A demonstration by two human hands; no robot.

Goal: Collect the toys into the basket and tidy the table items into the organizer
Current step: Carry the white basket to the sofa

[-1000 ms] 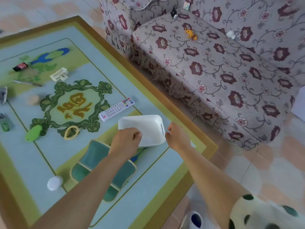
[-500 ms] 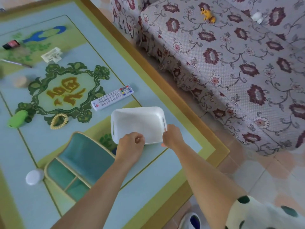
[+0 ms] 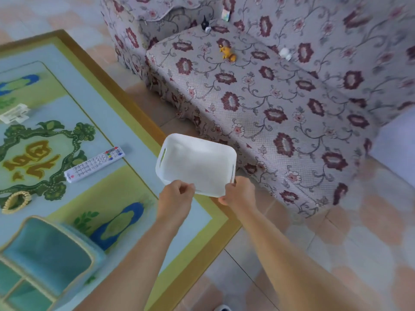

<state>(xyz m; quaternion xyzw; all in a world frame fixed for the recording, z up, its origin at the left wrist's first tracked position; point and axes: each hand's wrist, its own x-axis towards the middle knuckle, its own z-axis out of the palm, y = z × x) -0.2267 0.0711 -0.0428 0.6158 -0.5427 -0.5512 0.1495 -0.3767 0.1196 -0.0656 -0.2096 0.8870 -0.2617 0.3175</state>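
Note:
Both hands hold a white plastic basket (image 3: pixel 197 162) by its near rim, lifted off the table and hanging over the table's right edge toward the sofa. My left hand (image 3: pixel 176 195) pinches the near left corner, my right hand (image 3: pixel 239 193) the near right corner. The basket looks empty. On the sofa seat lie a yellow toy animal (image 3: pixel 228 52), a small white toy (image 3: pixel 285 53) and a black-and-white toy (image 3: pixel 205 24) near the armrest. A teal organizer (image 3: pixel 45 257) with compartments stands at the table's near left.
On the table (image 3: pixel 125 104) lie a white remote control (image 3: pixel 94 163), a beaded bracelet (image 3: pixel 15 202) and a white clip-like piece (image 3: pixel 14 113). The floral sofa (image 3: pixel 292 122) stands right of the table, with a strip of tiled floor (image 3: pixel 336 243) between.
The basket has been lifted from the table and carried right, toward the sofa. The view has swung right and up, so the table's left items left the frame.

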